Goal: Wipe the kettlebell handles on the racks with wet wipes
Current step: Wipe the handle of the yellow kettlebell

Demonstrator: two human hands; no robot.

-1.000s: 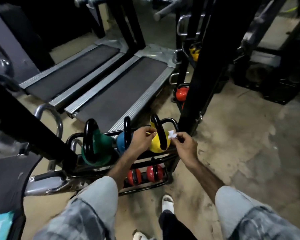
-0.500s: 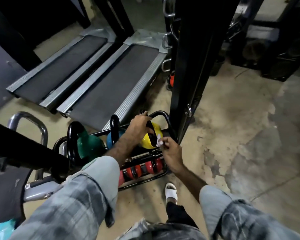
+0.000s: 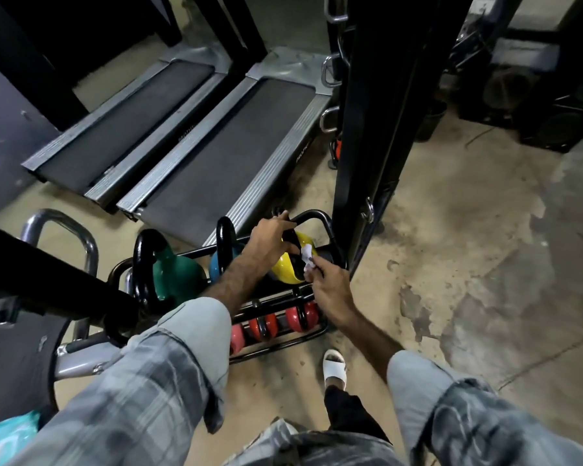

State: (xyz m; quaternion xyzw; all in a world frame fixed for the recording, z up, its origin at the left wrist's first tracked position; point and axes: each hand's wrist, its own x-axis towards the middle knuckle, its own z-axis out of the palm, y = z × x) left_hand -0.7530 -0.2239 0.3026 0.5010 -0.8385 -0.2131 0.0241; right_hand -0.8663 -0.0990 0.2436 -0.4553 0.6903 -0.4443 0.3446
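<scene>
we are on the yellow kettlebell (image 3: 288,270), at the right end of the rack's (image 3: 320,218) upper tier, beside the blue (image 3: 216,269) and green (image 3: 174,275) ones. our left hand (image 3: 271,237) curls its fingers closed around the top of the black handle (image 3: 292,242), steadying it. our right hand (image 3: 330,284) pinches a small white wet wipe (image 3: 307,258) between thumb and fingertips, touching the handle's lower part. this looks like the wiping stroke itself; next, we judge, the wipe should travel up the handle, with the left hand shifting off to expose the covered stretch.
</scene>
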